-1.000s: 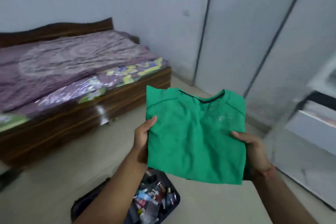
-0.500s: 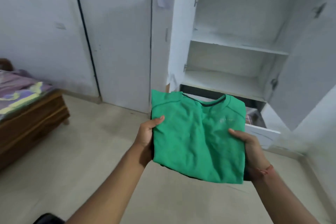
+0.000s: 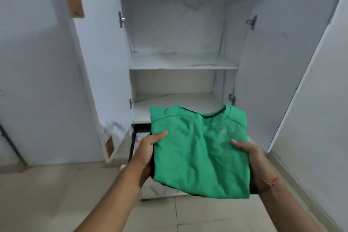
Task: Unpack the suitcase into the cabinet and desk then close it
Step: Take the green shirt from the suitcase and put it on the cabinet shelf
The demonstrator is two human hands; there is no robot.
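A folded green T-shirt (image 3: 199, 150) with a dark collar is held flat in front of me, with a dark garment edge showing under it. My left hand (image 3: 146, 152) grips its left edge, thumb on top. My right hand (image 3: 252, 158) grips its right edge the same way. Straight ahead stands the white cabinet (image 3: 183, 62) with both doors swung open and two bare shelves. The shirt hangs in front of the lower shelf (image 3: 175, 101). The suitcase is out of view.
The left cabinet door (image 3: 98, 58) and right cabinet door (image 3: 278, 73) stick out toward me on either side. Below the shelves an open drawer (image 3: 139, 137) juts out, mostly hidden by the shirt. Pale tiled floor (image 3: 56, 194) lies under my arms.
My view has swung right from the bed and suitcase to face the open cabinet, and I have come closer. Both hands keep the same hold on the green shirt.
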